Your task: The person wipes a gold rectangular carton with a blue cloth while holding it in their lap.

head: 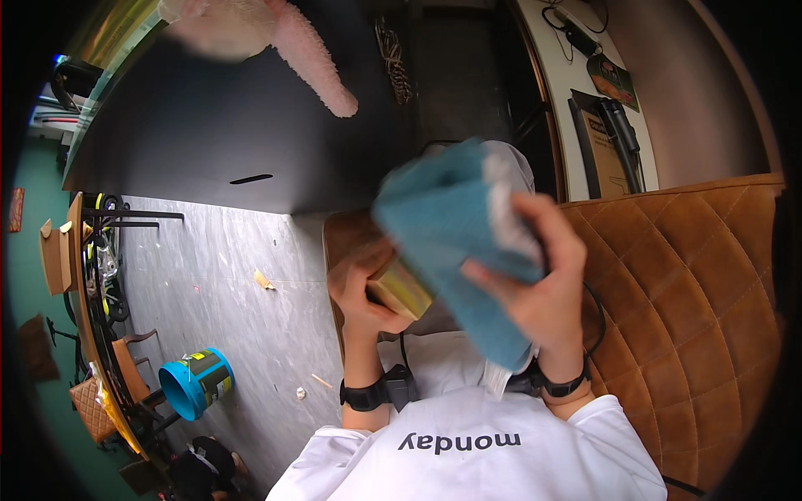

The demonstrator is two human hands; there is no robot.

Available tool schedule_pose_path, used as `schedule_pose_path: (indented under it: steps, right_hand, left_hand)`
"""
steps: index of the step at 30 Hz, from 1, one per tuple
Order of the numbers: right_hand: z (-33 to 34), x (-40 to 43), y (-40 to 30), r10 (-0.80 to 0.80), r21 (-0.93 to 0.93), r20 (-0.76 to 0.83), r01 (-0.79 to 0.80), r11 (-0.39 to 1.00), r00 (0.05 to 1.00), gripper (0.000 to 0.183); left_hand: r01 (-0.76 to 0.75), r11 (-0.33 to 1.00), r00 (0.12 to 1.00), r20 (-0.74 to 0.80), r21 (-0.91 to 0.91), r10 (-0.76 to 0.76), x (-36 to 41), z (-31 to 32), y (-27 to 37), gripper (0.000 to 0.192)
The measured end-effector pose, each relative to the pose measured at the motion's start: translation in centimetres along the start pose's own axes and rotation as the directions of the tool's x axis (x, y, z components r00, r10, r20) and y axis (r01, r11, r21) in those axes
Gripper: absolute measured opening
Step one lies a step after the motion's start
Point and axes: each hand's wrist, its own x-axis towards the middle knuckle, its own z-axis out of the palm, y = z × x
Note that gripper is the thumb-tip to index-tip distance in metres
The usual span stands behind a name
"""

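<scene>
In front of my white shirt, my left hand (360, 291) grips a small yellowish box-shaped object (404, 291) whose markings are blurred. My right hand (551, 288) holds a teal fabric item (451, 213) with fluffy white trim, pinched between thumb and fingers. Motion blurs the fabric, so its exact kind cannot be told. A pale tag or strip (498, 379) hangs from its lower end. The fabric's left edge overlaps the yellowish object; whether they touch is unclear. Both wrists wear black straps.
A brown quilted leather seat (677, 313) spreads to the right. Ahead stands a dark panel (207, 131), with a pink plush toy (313, 62) hanging over it. A blue bucket (197, 382) lies on the grey floor at left. The white shelf (554, 62) holds cables and boxes.
</scene>
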Motion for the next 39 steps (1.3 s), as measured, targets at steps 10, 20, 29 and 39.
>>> schedule_pose_path:
  steps: [10, 20, 29, 39]
  right_hand:
    - [1.2, 1.5, 0.5, 0.159, -0.262, -0.131, -0.189, 0.946, 0.979, 0.039]
    - [1.4, 1.7, 1.4, 0.174, -0.112, -0.126, -0.188, 0.976, 0.977, 0.044]
    - [2.4, -0.3, 0.3, 0.025, -0.051, 0.020, -0.024, 0.998, 0.999, 0.038]
    - [3.0, -1.0, -1.2, -0.086, -0.056, 0.105, 0.093, 0.994, 0.991, 0.041]
  left_hand:
    - [0.016, 0.998, 0.996, -0.085, -0.057, -0.020, 0.5, 1.1, 0.3, 0.050]
    - [0.016, 0.999, 0.994, -0.104, -0.048, -0.021, 0.3, 0.9, 0.3, 0.044]
    - [0.097, 0.987, 0.989, -0.102, -0.125, -0.110, 0.7, 1.0, 1.1, 0.046]
    - [0.092, 0.993, 0.995, 0.043, -0.077, -0.089, -0.5, 0.7, 0.0, 0.048]
